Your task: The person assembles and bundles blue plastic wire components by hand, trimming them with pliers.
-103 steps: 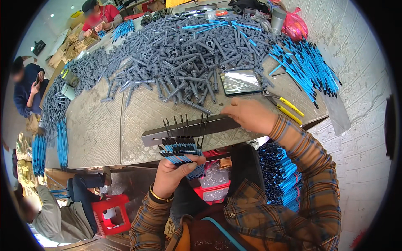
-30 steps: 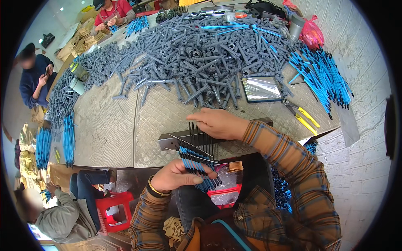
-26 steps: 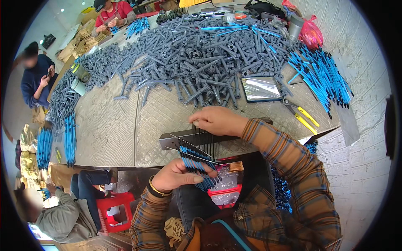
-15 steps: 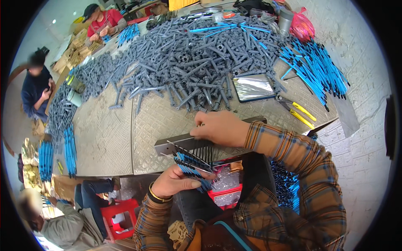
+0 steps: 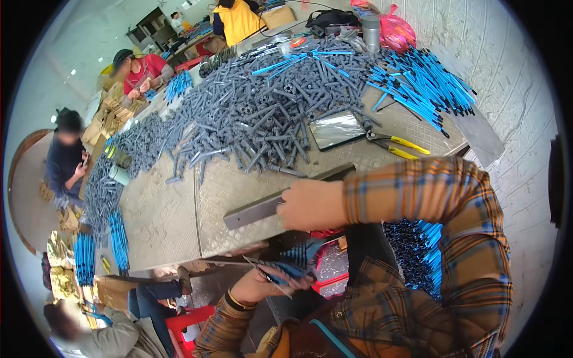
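My left hand (image 5: pixel 255 287) is closed around a bunch of thin blue rods with black ends (image 5: pixel 296 255), blurred by motion, below the table's front edge. A grey metal bar (image 5: pixel 255 213) lies on the table near that edge. My right hand (image 5: pixel 311 206) is at the near side of the bar with its fingers curled; what they hold, if anything, is hidden. Beyond the bar spreads a large heap of grey plastic tube-like parts (image 5: pixel 262 119). Yellow-handled pliers (image 5: pixel 406 146) and a flat tray with a shiny surface (image 5: pixel 337 130) lie behind my right arm.
Blue rods with black ends lie in a pile (image 5: pixel 424 83) at the far right, and more stand by my right side (image 5: pixel 418 253). A metal cup (image 5: pixel 370 33) and a pink plastic bag (image 5: pixel 396 31) sit at the back. Several people work along the left. A red stool (image 5: pixel 188 325) stands lower left.
My left hand has moved down, away from the bar, with the rods. My right hand has dropped from above the bar to its near side. The whole view has tilted.
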